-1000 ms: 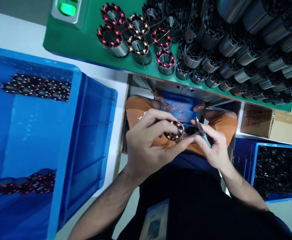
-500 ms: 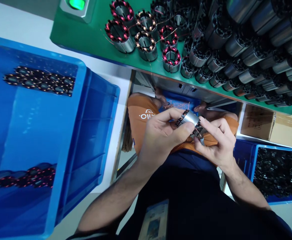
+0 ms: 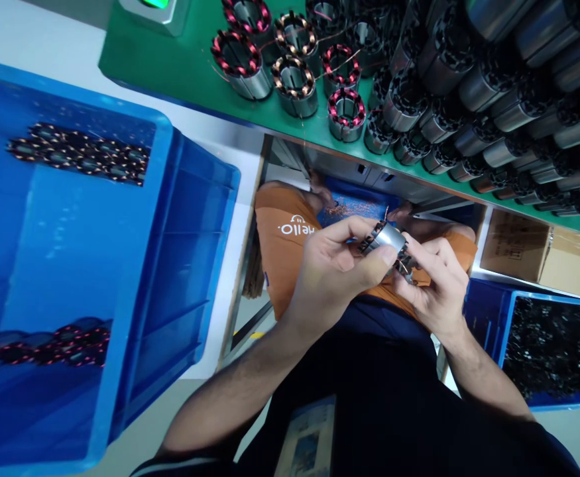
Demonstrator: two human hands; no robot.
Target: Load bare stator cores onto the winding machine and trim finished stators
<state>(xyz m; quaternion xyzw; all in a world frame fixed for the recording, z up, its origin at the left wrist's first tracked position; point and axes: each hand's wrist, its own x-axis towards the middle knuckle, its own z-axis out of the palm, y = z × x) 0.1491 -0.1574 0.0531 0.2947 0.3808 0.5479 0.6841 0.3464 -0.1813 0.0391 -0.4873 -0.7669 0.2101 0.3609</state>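
Observation:
My left hand (image 3: 332, 271) is wrapped round a motor stator (image 3: 390, 237), a silvery metal ring with black slotted ends, held tilted above my lap. Its thumb presses on the metal side. At the stator's right end my right hand (image 3: 436, 281) has its fingers bent together, the forefinger touching the rim. A thin copper wire (image 3: 406, 267) sticks out below that end. Between the right thumb and fingers is a small dark and grey thing, mostly hidden, which I cannot make out.
Several wound stators (image 3: 347, 114) and rows of bare ones (image 3: 473, 136) stand on the green table (image 3: 170, 86) ahead. Left is a big blue crate (image 3: 135, 278) holding stators. Copper scraps lie in a blue tray (image 3: 364, 192) below. Right are a bin of black parts (image 3: 553, 344) and a cardboard box (image 3: 516, 245).
Both hands and the stator have shifted slightly right in the view. A wire end now shows above the stator's left end. The grip of the left hand looks the same.

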